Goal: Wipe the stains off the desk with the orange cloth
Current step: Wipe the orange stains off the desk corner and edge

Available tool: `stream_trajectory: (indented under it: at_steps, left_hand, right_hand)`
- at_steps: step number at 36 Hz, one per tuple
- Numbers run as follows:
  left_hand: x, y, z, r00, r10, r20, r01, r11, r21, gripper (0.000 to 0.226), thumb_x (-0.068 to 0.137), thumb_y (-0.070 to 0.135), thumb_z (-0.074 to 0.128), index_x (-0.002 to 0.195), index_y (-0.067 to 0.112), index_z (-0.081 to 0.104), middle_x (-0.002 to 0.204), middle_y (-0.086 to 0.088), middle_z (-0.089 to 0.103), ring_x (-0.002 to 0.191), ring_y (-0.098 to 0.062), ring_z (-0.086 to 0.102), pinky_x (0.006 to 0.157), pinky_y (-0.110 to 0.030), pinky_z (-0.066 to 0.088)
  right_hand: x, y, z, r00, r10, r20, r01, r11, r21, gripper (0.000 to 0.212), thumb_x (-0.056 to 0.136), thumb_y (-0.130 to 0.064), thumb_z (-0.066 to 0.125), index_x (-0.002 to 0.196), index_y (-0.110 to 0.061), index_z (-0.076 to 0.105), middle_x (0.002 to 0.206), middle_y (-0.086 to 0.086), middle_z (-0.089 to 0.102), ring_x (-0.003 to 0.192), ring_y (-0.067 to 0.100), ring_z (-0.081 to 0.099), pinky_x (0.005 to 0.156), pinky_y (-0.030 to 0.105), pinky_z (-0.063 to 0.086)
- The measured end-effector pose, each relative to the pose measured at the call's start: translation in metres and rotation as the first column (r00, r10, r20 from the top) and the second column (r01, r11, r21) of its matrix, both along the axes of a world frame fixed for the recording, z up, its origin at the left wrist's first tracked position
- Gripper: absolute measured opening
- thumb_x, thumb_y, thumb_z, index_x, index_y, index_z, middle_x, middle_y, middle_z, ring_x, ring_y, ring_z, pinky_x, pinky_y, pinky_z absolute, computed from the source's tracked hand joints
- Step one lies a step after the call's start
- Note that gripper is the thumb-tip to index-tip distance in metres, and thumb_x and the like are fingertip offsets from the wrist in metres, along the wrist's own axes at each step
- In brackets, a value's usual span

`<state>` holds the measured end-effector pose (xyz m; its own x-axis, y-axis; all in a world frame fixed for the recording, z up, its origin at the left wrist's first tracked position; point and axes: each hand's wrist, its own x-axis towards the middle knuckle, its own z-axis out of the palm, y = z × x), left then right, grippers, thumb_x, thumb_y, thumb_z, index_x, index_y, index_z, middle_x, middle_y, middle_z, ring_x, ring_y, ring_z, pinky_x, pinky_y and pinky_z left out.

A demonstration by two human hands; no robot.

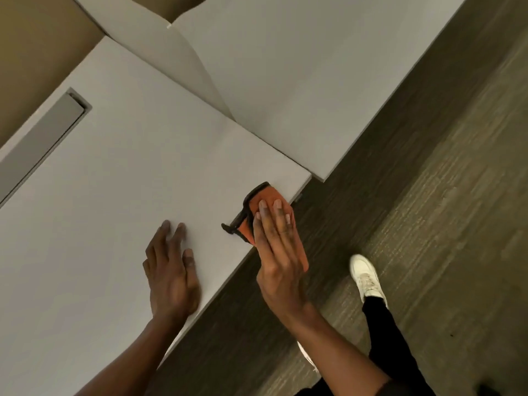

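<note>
An orange cloth [258,200] with a dark border lies folded at the front edge of the white desk [128,167], near its right corner, partly hanging past the edge. My right hand [278,252] lies flat on the cloth, fingers together, pressing it down. My left hand [171,270] rests palm-down on the bare desk to the left of the cloth, fingers spread. I can make out no stains on the desk surface.
A grey cable slot [43,144] is set into the desk at the far left. A white divider panel [200,72] and a second white desk [300,81] stand behind. My leg and white shoe [367,278] are on the dark carpet [428,195].
</note>
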<state>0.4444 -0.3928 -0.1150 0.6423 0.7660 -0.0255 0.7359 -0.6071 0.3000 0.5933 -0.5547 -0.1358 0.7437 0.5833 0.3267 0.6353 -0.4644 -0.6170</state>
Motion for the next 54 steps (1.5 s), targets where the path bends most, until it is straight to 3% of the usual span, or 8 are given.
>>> stream_trajectory:
  at_steps: [12, 22, 25, 29, 35, 43, 50, 54]
  left_hand:
    - [0.013, -0.011, 0.007, 0.987, 0.071, -0.146, -0.061, 0.995, 0.076, 0.058, 0.115, 0.041, 0.026, 0.170, 0.024, 0.033, 0.182, -0.001, 0.020, 0.166, -0.029, 0.020, 0.125, -0.054, 0.028]
    - [0.134, -0.046, 0.004, 0.713, 0.700, 0.035, -0.698, 0.714, -0.052, 0.081, 0.111, 0.061, 0.040, 0.169, 0.007, 0.023, 0.175, -0.015, 0.032, 0.163, -0.037, 0.029, 0.133, -0.060, 0.019]
    - [0.154, -0.046, -0.003, 0.646, 0.763, 0.020, -0.763, 0.646, 0.006, 0.088, 0.110, 0.065, 0.037, 0.170, 0.004, 0.017, 0.176, -0.019, 0.028, 0.164, -0.038, 0.026, 0.134, -0.060, 0.017]
    - [0.157, -0.049, -0.008, 0.618, 0.785, 0.026, -0.785, 0.617, 0.054, 0.088, 0.108, 0.069, 0.036, 0.166, 0.005, 0.025, 0.171, -0.019, 0.035, 0.161, -0.039, 0.032, 0.132, -0.060, 0.022]
    - [0.160, -0.050, -0.009, 0.624, 0.782, 0.001, -0.778, 0.621, 0.095, 0.092, 0.106, 0.074, 0.032, 0.166, 0.004, 0.024, 0.172, -0.020, 0.034, 0.160, -0.039, 0.032, 0.132, -0.060, 0.023]
    - [0.156, -0.047, -0.009, 0.623, 0.782, -0.021, -0.773, 0.620, 0.132, 0.093, 0.106, 0.075, 0.031, 0.168, 0.005, 0.023, 0.174, -0.018, 0.032, 0.162, -0.038, 0.030, 0.133, -0.060, 0.020]
    - [0.153, -0.047, -0.011, 0.634, 0.774, -0.016, -0.766, 0.630, 0.130, 0.094, 0.105, 0.077, 0.030, 0.166, 0.005, 0.024, 0.172, -0.018, 0.034, 0.161, -0.038, 0.031, 0.132, -0.061, 0.020]
    - [0.154, -0.047, -0.012, 0.632, 0.774, -0.032, -0.766, 0.630, 0.127, 0.096, 0.105, 0.078, 0.029, 0.167, 0.005, 0.024, 0.176, -0.016, 0.028, 0.163, -0.036, 0.027, 0.133, -0.060, 0.018]
  right_hand:
    - [0.106, -0.024, -0.001, 0.968, 0.251, 0.020, -0.250, 0.967, -0.039, 0.052, 0.110, -0.001, 0.024, 0.159, -0.002, 0.041, 0.170, 0.016, 0.036, 0.162, 0.036, 0.024, 0.130, 0.058, 0.028]
    - [0.176, -0.024, 0.019, 0.909, 0.391, -0.142, -0.392, 0.920, 0.024, 0.060, 0.094, 0.004, 0.050, 0.153, -0.004, 0.051, 0.166, 0.013, 0.044, 0.162, 0.031, 0.029, 0.127, 0.053, 0.034]
    - [0.194, -0.026, 0.030, 0.814, 0.467, -0.346, -0.468, 0.880, 0.086, 0.062, 0.094, 0.000, 0.045, 0.155, -0.005, 0.048, 0.169, 0.010, 0.041, 0.162, 0.028, 0.027, 0.128, 0.051, 0.035]
    - [0.230, -0.023, 0.039, 0.503, 0.477, -0.721, -0.449, 0.857, 0.253, 0.069, 0.095, 0.016, 0.053, 0.157, -0.014, 0.047, 0.169, 0.000, 0.040, 0.157, 0.022, 0.039, 0.124, 0.049, 0.044]
    - [0.271, 0.014, 0.040, 0.197, 0.453, -0.870, -0.454, 0.828, 0.328, 0.054, 0.103, 0.005, 0.054, 0.148, -0.024, 0.058, 0.157, 0.000, 0.057, 0.119, 0.007, 0.069, 0.097, 0.025, 0.062]
    - [0.281, 0.118, 0.051, 0.355, 0.444, -0.823, -0.548, 0.812, 0.202, 0.047, 0.101, -0.004, 0.059, 0.145, -0.020, 0.063, 0.129, 0.016, 0.072, 0.112, 0.032, 0.073, 0.100, 0.050, 0.062]
    - [0.262, 0.037, 0.052, 0.386, 0.501, -0.775, -0.520, 0.811, 0.266, 0.059, 0.102, 0.008, 0.051, 0.155, -0.018, 0.051, 0.165, -0.006, 0.043, 0.153, 0.004, 0.036, 0.126, 0.018, 0.024]
    - [0.243, -0.034, 0.048, 0.387, 0.483, -0.786, -0.440, 0.845, 0.303, 0.070, 0.096, 0.017, 0.053, 0.156, -0.019, 0.049, 0.168, -0.005, 0.041, 0.155, 0.002, 0.035, 0.129, 0.029, 0.033]
